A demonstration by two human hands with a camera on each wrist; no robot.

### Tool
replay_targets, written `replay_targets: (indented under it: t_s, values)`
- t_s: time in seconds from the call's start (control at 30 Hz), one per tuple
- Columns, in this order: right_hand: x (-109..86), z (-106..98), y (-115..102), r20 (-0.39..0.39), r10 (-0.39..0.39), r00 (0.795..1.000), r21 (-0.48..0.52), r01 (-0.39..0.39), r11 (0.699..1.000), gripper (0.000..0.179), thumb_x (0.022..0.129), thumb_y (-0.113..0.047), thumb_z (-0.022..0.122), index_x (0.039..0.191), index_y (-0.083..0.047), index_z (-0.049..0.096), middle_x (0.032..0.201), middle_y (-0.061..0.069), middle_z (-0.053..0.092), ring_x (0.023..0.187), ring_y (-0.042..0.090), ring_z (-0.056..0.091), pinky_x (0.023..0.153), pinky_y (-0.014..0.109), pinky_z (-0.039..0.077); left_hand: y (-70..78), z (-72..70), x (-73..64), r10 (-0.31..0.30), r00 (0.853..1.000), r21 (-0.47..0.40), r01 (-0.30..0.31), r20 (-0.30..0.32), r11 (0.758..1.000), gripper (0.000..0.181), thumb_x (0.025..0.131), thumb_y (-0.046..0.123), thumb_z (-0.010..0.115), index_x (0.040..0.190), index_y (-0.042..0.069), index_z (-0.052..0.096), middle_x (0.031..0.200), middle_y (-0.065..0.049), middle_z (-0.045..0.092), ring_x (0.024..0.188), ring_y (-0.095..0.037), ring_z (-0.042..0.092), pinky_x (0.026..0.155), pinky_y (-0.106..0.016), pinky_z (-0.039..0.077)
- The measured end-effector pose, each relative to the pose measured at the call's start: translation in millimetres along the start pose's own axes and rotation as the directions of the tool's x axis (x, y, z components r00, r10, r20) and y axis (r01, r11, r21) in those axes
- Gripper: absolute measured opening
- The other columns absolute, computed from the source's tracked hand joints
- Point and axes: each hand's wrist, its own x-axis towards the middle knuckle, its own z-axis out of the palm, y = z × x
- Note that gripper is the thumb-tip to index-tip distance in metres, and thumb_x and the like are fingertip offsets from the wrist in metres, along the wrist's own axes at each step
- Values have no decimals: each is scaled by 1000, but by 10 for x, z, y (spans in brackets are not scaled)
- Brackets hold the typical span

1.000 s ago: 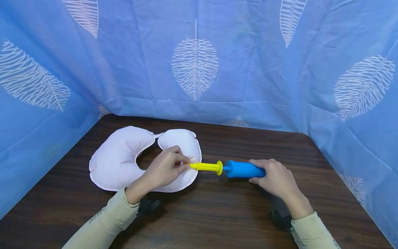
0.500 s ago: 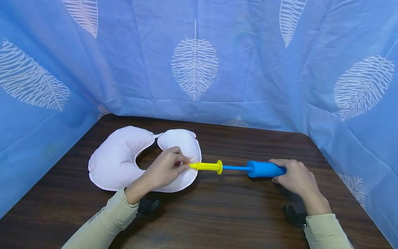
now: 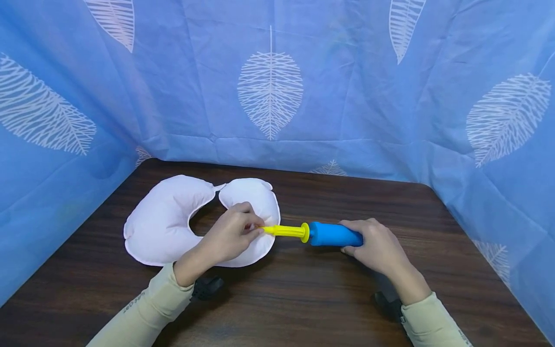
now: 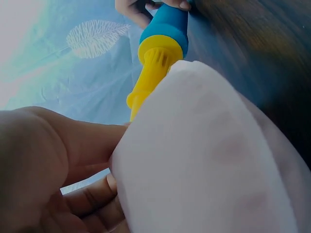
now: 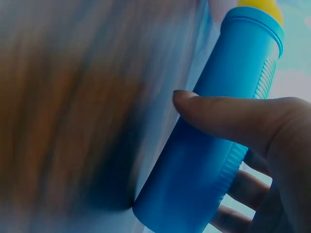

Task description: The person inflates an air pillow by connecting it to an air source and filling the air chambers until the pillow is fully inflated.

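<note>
A white U-shaped inflatable neck pillow (image 3: 158, 226) lies puffed up on the table. My left hand (image 3: 231, 233) pinches it at its right arm, where the thin tip of a hand pump (image 3: 334, 234) meets it; the fingers and pillow hide the joint. The pump has a yellow nozzle end (image 4: 153, 68) with a round flange and a blue barrel (image 5: 209, 126). My right hand (image 3: 377, 246) grips the barrel near its far end, thumb on one side and fingers curled round the other. The barrel sits close against the yellow flange, with the rod almost wholly inside.
A dark wood-grain table (image 3: 303, 299) carries the pillow and pump. Blue cloth (image 3: 195, 96) with white leaf patterns stands round its back and sides. A black wrist camera (image 3: 208, 287) sits under the left wrist.
My right hand first drew the blue barrel rightward, baring the rod, then pushed it back left against the yellow flange. My left hand and the pillow stayed in place.
</note>
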Motion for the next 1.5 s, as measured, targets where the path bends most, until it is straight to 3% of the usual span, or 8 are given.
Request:
replay_targets:
  t_s: [0.33, 0.57, 0.8, 1.0, 1.13, 1.3, 1.5]
  values:
    - [1, 39, -94, -10, -17, 1000, -37, 16, 999, 65, 83, -27, 94, 143, -15, 71, 134, 17, 74, 119, 42, 66, 92, 68, 55, 13, -4, 2, 31, 1000, 22, -31, -4, 999, 13, 89, 0, 84, 101, 4, 85, 83, -1, 60, 78, -11, 49, 66, -21, 46]
    - [2, -8, -21, -13, -11, 1000, -53, 10, 999, 64, 83, -28, 94, 143, -18, 71, 133, 16, 75, 119, 41, 66, 89, 67, 56, 16, 8, -7, -1, 1000, 36, 0, 14, 999, 13, 90, 3, 85, 102, 5, 85, 85, -1, 61, 78, -11, 50, 66, -20, 47]
    - [-27, -124, 275, 28, 81, 996, -26, -81, 996, 65, 85, -23, 92, 146, -18, 69, 142, 25, 68, 127, 53, 60, 87, 70, 53, 12, 13, -12, 2, 1000, 52, -2, 7, 999, 11, 90, 3, 84, 101, 5, 85, 85, -1, 62, 78, -11, 50, 66, -21, 47]
    - [-85, -221, 618, 52, 190, 980, -24, -189, 982, 68, 86, -22, 91, 149, -19, 66, 149, 33, 59, 130, 60, 55, 83, 70, 52, 17, 14, -14, -7, 1000, 54, 6, 19, 999, 12, 91, 5, 85, 102, 5, 85, 86, -1, 62, 79, -12, 50, 66, -21, 47]
    - [-115, -261, 730, 52, 236, 970, -37, -235, 971, 70, 85, -20, 89, 150, -18, 65, 150, 36, 56, 130, 63, 53, 82, 74, 51, 15, 16, -17, -18, 1000, 56, 17, 24, 998, 12, 91, 5, 84, 103, 5, 85, 86, -1, 62, 77, -11, 50, 66, -21, 46]
    - [-101, -208, 622, 15, 207, 978, -22, -207, 978, 66, 84, -12, 86, 147, -13, 67, 146, 34, 61, 129, 60, 55, 90, 76, 49, 7, 23, -17, -10, 1000, 64, 8, 22, 998, 11, 90, 4, 85, 101, 5, 85, 84, -1, 62, 76, -11, 49, 65, -21, 46]
    - [-43, -59, 180, -22, 48, 999, -37, -49, 998, 64, 83, -14, 91, 143, -10, 70, 138, 24, 71, 126, 52, 62, 93, 71, 52, 14, 22, -13, 17, 1000, 66, -17, 1, 998, 11, 89, 3, 85, 100, 5, 85, 83, -1, 62, 75, -11, 49, 65, -21, 46]
